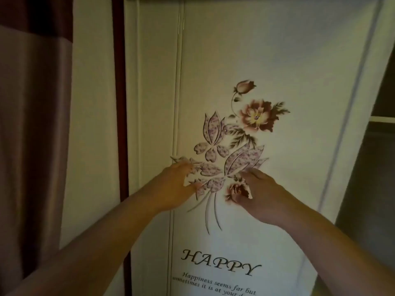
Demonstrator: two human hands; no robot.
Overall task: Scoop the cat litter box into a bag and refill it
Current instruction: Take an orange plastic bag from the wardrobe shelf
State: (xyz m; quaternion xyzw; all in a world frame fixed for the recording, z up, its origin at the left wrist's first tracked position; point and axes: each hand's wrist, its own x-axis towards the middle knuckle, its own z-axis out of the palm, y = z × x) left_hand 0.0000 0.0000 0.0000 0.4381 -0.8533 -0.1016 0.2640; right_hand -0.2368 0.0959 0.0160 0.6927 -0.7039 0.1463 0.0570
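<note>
No litter box, scoop, bag or litter shows in the head view. Both my hands rest on a white cabinet door (277, 50) printed with flowers (241, 133) and the word HAPPY (220, 262). My left hand (173, 185) lies near the door's left edge with its fingers spread on the surface. My right hand (261, 195) presses its fingertips on the lower flowers. Neither hand holds anything.
A brown curtain (32, 124) hangs at the left, beside a cream wall strip (94, 103). The white cabinet frame (154, 82) stands left of the door. To the right of the door is a dark cabinet opening (376, 171) with a white shelf edge (382, 119).
</note>
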